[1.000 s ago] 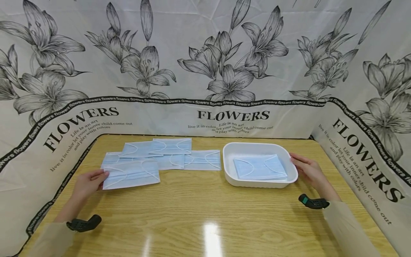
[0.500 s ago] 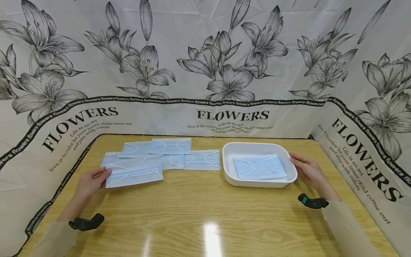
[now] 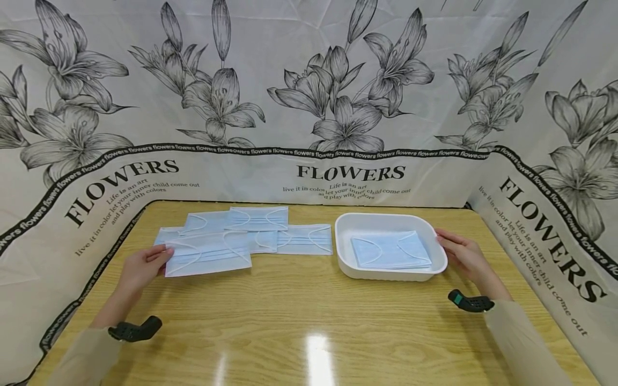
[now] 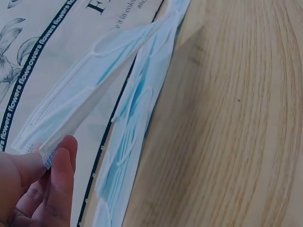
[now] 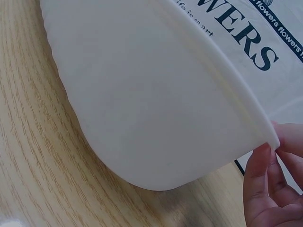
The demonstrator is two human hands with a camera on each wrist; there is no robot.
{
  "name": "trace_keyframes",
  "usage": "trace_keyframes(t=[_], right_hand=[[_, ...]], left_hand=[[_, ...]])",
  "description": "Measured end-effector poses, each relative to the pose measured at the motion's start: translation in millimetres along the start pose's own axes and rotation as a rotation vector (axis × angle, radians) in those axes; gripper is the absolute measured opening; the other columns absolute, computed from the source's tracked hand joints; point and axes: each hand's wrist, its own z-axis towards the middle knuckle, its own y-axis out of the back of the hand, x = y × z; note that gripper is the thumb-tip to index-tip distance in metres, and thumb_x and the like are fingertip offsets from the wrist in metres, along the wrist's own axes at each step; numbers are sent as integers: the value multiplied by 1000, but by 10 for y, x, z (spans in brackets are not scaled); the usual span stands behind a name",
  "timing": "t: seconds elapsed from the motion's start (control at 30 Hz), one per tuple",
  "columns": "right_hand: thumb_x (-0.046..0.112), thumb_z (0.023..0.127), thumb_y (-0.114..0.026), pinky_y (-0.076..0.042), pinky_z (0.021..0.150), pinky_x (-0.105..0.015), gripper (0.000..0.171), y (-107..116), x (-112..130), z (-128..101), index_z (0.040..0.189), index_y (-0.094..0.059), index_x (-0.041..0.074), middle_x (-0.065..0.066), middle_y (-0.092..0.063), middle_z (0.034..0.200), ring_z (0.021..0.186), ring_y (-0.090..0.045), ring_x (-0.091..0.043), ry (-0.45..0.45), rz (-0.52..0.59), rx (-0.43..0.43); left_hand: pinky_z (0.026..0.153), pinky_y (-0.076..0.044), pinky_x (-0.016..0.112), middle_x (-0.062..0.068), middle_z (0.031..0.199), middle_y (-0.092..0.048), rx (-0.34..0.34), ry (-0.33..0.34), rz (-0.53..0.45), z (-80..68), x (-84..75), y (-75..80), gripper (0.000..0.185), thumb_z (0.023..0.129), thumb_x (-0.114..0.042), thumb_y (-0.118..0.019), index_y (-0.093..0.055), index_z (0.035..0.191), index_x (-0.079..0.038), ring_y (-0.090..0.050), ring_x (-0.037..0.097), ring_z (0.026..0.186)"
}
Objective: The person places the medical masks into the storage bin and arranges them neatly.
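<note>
My left hand (image 3: 142, 271) pinches the left end of a pale blue face mask (image 3: 210, 253) between thumb and fingers. In the left wrist view that mask (image 4: 90, 97) is lifted above the others, its ear loops hanging loose. Several more face masks (image 3: 309, 239) lie overlapping on the table behind it. On the right stands a white plastic basin (image 3: 386, 274) with a small stack of face masks (image 3: 390, 251) inside. My right hand (image 3: 468, 262) grips the basin's right rim, thumb and fingers on either side of it in the right wrist view.
The wood-grain table (image 3: 270, 316) has a bright light reflection near its front. A white cloth (image 3: 352, 123) printed with flowers and lettering rises at the back and along both sides. A black wrist device (image 3: 470, 302) sits on each forearm.
My left hand has carried the pinched mask a little to the right and away from me. The right hand and the basin stay where they were.
</note>
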Motion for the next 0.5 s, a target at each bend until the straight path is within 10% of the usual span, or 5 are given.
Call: trace_keyframes(t=[0.5], right_hand=[[21, 92, -65, -53, 73, -11, 37, 1, -10, 4, 129, -62, 26, 30, -66, 93, 87, -63, 10, -3, 7, -4]], left_hand=[[64, -55, 19, 21, 117, -66, 47, -50, 3, -64, -206, -95, 58, 98, -32, -55, -45, 137, 9, -56, -7, 71]])
